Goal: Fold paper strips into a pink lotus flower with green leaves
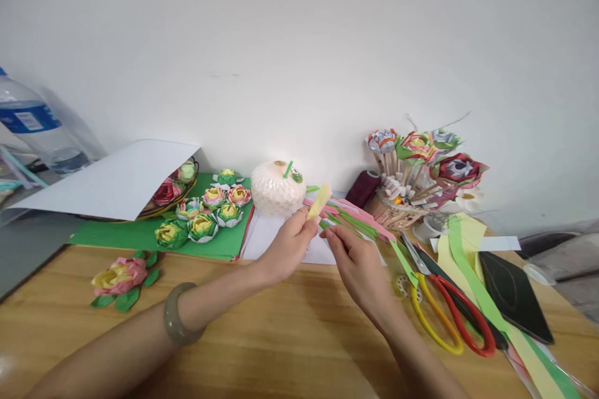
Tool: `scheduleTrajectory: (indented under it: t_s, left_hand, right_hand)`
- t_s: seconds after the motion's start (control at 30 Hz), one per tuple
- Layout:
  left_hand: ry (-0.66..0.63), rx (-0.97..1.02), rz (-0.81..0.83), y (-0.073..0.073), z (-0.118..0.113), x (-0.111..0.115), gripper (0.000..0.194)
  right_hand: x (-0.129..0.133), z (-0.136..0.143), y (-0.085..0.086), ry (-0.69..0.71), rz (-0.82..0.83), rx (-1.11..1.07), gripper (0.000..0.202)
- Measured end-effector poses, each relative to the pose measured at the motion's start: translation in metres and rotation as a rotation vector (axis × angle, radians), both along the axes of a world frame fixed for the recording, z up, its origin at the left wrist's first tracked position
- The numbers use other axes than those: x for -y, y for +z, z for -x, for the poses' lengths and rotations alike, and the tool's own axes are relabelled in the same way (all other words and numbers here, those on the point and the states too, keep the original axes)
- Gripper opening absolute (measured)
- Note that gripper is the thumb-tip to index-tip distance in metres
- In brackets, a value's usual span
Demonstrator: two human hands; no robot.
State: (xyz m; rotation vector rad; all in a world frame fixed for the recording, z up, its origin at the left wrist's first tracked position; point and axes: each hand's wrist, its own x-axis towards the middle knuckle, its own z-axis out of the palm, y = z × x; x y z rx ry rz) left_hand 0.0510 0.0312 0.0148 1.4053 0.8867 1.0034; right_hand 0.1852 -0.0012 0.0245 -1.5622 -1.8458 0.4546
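My left hand (291, 243) is closed on folded strips of yellow and pink paper (319, 201), which stick up from its fingers at the middle of the view. Just right of it, my right hand (358, 262) has its thumb and index finger pinched together, close to the strips; whatever lies between the fingertips is too small to make out. Behind both hands, pink and green paper strips (360, 218) lie over white sheets (266, 240). A wrapped white round object (277, 190) with a green straw sits behind my left hand.
Folded paper flowers (203, 226) rest on green paper (116, 235) at left; a pink-yellow flower (120, 278) lies nearer. Scissors (452, 312), long paper strips (472, 274) and a dark tablet (515, 293) are at right, below a basket of flowers (397, 212). A water bottle (35, 121) stands far left.
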Motion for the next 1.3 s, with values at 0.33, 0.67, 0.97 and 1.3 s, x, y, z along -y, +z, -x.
scheduleTrajectory:
  t_s: [0.33,0.67,0.97,1.3]
  left_hand:
    - [0.005,0.102,0.100,0.013,0.005,-0.008,0.031]
    - [0.013,0.096,0.138,0.010,0.002,-0.005,0.030]
    - [0.027,0.157,0.187,0.011,0.003,-0.005,0.030]
    - [0.088,0.208,0.171,0.012,0.004,-0.007,0.027]
  right_hand:
    - [0.001,0.003,0.006,0.150,0.270,-0.455,0.025]
    - [-0.002,0.005,0.002,0.229,0.376,-0.587,0.025]
    - [0.001,0.007,0.003,0.189,0.372,-0.552,0.027]
    - [0.002,0.007,-0.003,0.158,0.269,-0.509,0.029]
